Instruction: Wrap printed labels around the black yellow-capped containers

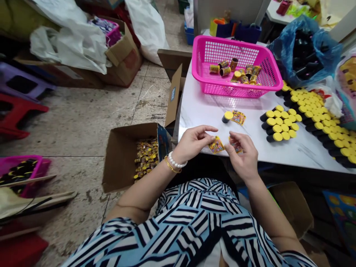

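At the table [200, 115], the left hand [191, 142] curls by a packet [216, 145], the right hand [241, 154] pinches a second packet [236, 147]; capped tubes [279, 124] stand at 2 o'clock.

Glossy printed paper card [216, 145]

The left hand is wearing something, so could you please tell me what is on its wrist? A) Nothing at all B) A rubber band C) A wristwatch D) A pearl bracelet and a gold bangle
D. The left hand has a pearl bracelet and a gold bangle around its wrist.
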`<action>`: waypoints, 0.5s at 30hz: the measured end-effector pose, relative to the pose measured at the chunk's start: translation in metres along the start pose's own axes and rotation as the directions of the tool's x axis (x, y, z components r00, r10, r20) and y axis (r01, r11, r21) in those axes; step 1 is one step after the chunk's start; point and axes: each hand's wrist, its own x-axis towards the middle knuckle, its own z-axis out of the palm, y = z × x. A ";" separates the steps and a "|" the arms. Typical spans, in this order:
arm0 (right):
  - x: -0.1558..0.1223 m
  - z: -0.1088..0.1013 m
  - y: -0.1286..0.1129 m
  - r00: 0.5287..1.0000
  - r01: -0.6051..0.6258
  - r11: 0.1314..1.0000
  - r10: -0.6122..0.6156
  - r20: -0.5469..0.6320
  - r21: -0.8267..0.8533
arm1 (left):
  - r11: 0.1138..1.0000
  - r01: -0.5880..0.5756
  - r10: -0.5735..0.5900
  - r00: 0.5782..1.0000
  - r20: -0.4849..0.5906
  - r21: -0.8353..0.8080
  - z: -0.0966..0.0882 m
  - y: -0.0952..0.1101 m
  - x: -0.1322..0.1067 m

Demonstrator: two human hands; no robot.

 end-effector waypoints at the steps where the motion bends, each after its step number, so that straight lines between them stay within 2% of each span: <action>1: 0.002 -0.001 0.000 0.997 -0.053 0.998 0.051 0.057 0.040 | 0.998 -0.019 0.019 1.000 0.008 0.068 -0.002 0.000 -0.002; 4: 0.008 0.003 0.001 0.950 -0.212 0.964 0.166 0.264 0.158 | 0.960 -0.110 0.106 0.994 0.030 0.256 -0.002 0.004 -0.007; 7: 0.009 0.014 -0.001 0.902 -0.342 0.910 0.249 0.352 0.235 | 0.924 -0.157 0.166 0.986 0.002 0.349 0.002 0.009 -0.008; 10: 0.006 0.022 -0.007 0.907 -0.370 0.889 0.283 0.312 0.269 | 0.938 -0.174 0.219 0.968 -0.123 0.299 0.003 0.012 -0.010; 13: 0.004 0.024 -0.010 0.936 -0.338 0.908 0.299 0.184 0.246 | 0.958 -0.192 0.252 0.919 -0.304 0.213 0.002 0.010 -0.019; 15: 0.005 0.023 -0.010 0.949 -0.314 0.925 0.298 0.103 0.215 | 0.965 -0.177 0.239 0.897 -0.372 0.193 0.004 0.007 -0.028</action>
